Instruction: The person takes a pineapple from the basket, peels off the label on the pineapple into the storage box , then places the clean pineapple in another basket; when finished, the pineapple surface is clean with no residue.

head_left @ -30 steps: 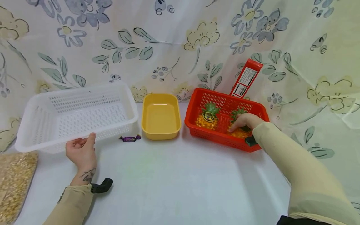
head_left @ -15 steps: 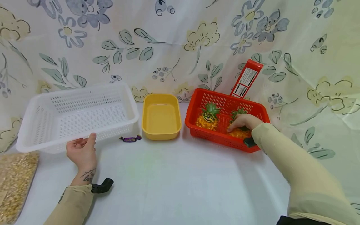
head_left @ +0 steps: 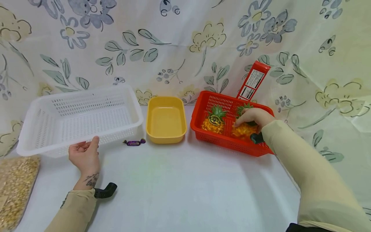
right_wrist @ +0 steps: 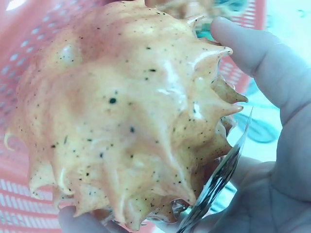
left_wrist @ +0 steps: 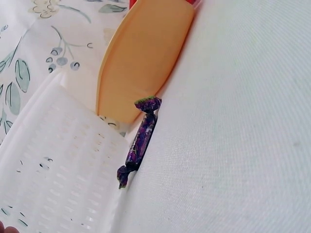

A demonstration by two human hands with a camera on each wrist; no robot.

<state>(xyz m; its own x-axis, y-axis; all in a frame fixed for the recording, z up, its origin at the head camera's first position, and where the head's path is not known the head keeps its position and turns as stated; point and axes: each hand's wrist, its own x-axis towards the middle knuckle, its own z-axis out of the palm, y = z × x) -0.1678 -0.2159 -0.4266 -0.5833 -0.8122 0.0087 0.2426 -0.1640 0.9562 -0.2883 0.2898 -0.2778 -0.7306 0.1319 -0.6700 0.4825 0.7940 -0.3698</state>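
Observation:
My left hand grips the near rim of a white perforated plastic basket, thumb against the rim and fingers curled at it. In the left wrist view only a bit of fingertip shows beside the basket. On the right, my right hand holds a small orange pineapple with a green crown, inside a red perforated basket. Up close in the right wrist view, the pineapple is glossy and spiky, between the thumb and the fingers below. A second pineapple with a black-and-yellow label lies to its left.
A yellow tub stands between the two baskets. One purple wrapped candy lies before the white basket. At the left edge is a bag of corn kernels. Behind the red basket a red carton leans against the floral cloth.
My right hand has shifted slightly up and away within the red basket, and the held pineapple has moved with it. The left hand stays at the white basket's rim.

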